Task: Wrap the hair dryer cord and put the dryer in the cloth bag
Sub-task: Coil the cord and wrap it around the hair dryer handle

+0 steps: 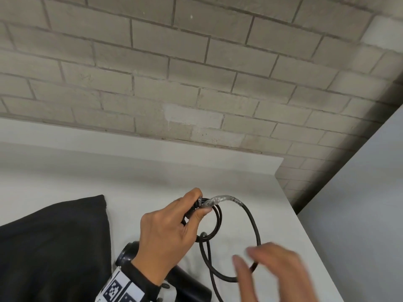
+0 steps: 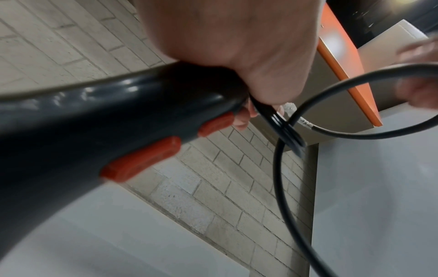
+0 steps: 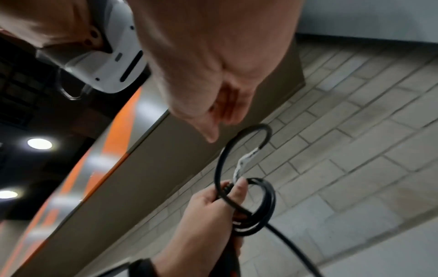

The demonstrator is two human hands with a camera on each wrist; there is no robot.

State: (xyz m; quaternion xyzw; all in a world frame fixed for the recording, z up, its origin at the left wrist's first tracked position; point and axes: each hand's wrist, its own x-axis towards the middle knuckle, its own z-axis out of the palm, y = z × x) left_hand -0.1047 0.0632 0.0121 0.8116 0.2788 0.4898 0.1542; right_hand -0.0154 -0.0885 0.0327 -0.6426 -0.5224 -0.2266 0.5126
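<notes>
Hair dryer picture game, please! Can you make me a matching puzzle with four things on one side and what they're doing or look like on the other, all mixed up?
Things:
1. cord
2. cloth bag
3. left hand
4. dryer buttons

Descriptions:
A. orange
B. lying flat and black on the table
C. gripping the dryer handle and coils
D. partly looped, with a taped patch

Pairs: 1-D, 2-B, 3-C, 4-A

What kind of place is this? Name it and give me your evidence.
Probably an indoor workroom or lab, not a home: a bare white table against a grey brick wall, an orange-edged panel, and round ceiling lights.
</notes>
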